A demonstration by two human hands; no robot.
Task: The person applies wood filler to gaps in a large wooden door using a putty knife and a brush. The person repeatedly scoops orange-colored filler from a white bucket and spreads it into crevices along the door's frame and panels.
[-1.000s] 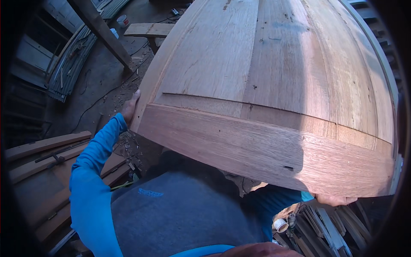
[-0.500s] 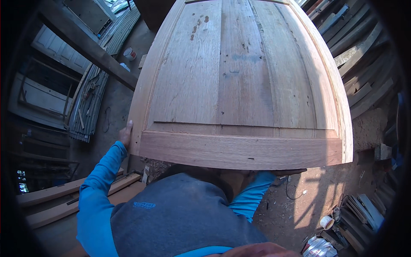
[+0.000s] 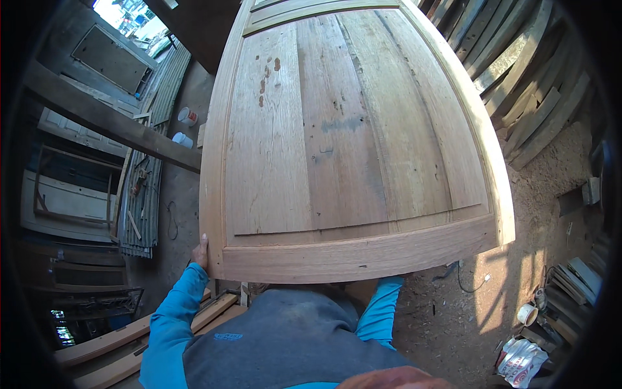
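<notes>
A large unpainted wooden panel door (image 3: 346,194) stretches away in front of me, its near end rail close to my waist. My left hand (image 3: 201,253) grips the door's left edge at the near corner, the thumb resting on top and the other fingers out of sight round the side. Under the near rail goes my right arm, in a blue sleeve (image 3: 381,308); the door hides that hand and its fingers. The door's face has dark reddish spots and a bluish stain.
Long timbers (image 3: 518,71) lean at the right. Corrugated sheets (image 3: 139,201) are stacked at the left, near two white buckets (image 3: 183,139) and a dark beam (image 3: 110,123). Wooden frame pieces (image 3: 116,343) lie at lower left. A cable (image 3: 472,285) and offcuts (image 3: 576,282) sit at right.
The door's near end sits lower in view and slants up to the right, and more of its far part shows. My left hand keeps its grip on the edge.
</notes>
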